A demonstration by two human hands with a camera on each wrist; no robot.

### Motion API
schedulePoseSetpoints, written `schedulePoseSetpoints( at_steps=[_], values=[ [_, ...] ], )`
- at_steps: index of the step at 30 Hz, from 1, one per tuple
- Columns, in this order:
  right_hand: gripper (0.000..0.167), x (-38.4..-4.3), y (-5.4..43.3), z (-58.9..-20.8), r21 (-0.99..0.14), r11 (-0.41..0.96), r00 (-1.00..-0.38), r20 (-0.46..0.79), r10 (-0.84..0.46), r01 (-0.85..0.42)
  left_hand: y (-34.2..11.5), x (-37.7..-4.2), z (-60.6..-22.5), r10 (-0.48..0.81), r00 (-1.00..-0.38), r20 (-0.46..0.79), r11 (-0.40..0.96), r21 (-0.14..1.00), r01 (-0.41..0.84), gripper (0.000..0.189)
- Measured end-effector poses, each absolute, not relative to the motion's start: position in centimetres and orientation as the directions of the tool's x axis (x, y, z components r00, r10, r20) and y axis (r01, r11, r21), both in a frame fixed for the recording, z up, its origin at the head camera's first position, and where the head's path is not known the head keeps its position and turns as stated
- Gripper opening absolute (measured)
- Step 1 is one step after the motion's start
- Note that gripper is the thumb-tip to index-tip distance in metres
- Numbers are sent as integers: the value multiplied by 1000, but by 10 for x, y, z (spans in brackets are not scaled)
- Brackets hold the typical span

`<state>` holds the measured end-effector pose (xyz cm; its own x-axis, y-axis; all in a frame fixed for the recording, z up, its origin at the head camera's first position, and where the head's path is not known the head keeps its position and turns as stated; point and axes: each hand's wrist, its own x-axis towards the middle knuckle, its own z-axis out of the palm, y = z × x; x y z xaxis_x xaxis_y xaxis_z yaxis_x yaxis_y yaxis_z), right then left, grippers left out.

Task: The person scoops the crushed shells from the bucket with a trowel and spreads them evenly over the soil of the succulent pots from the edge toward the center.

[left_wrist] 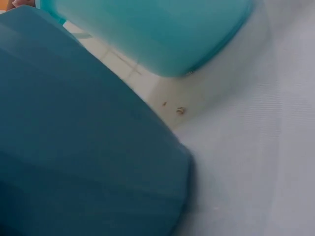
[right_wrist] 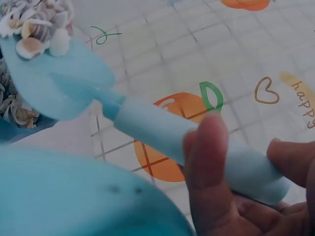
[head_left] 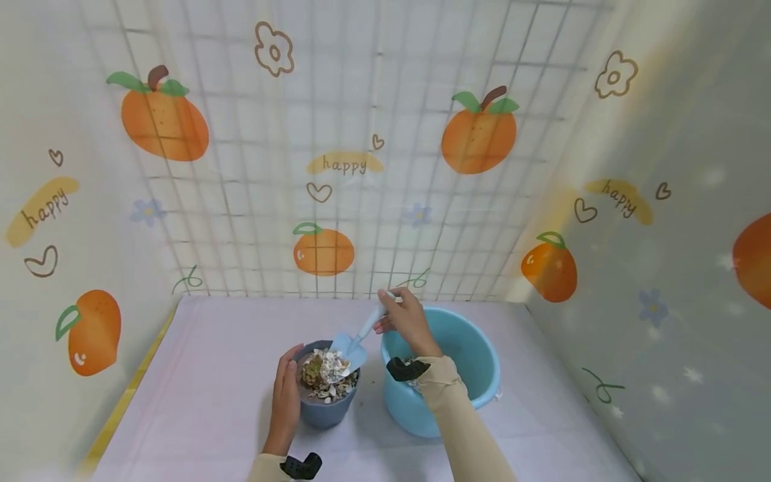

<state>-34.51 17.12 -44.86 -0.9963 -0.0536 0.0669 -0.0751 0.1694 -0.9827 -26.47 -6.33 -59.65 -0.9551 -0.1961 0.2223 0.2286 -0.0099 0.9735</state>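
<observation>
My right hand (head_left: 409, 323) holds the handle of a light-blue trowel (right_wrist: 152, 130), pinched between thumb and fingers. On the trowel's blade lies a heap of small shells (right_wrist: 42, 29), tilted over a grey-blue flowerpot (head_left: 325, 414) in the head view. My left hand (head_left: 285, 398) holds the pot's left side, its fingers along the wall near the rim; part of them is hidden. Inside the pot are a greenish-brown succulent-like plant (head_left: 313, 369) and more shells. Only the pot's wall shows large in the left wrist view, without that hand.
Right of the pot stands a turquoise bucket (head_left: 488, 375), with some shells partly hidden under the right wrist. Small bits (left_wrist: 180, 110) lie on the pale table cloth (head_left: 211, 375) between pot and bucket. A printed curtain over a wire grid (head_left: 397, 87) closes off the back.
</observation>
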Motion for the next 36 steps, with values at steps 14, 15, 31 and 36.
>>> schedulePoseSetpoints(
  at_steps=[14,15,31,36],
  values=[
    [41,-343,167,-445,-986,142,-989,74,-131,-93,-58,-266,-600,-254,-935,249,-18,965,261,45],
    [41,-343,167,-445,-985,144,-989,73,-132,-92,-58,-265,-600,-257,-935,245,-21,966,259,45],
    [41,-341,165,-446,-979,175,-988,81,-135,-104,-51,-259,-598,-317,-928,196,-3,978,208,44],
    [41,-340,164,-444,-977,180,-986,88,-143,-113,-46,-257,-599,-352,-911,216,9,974,227,43]
  ],
)
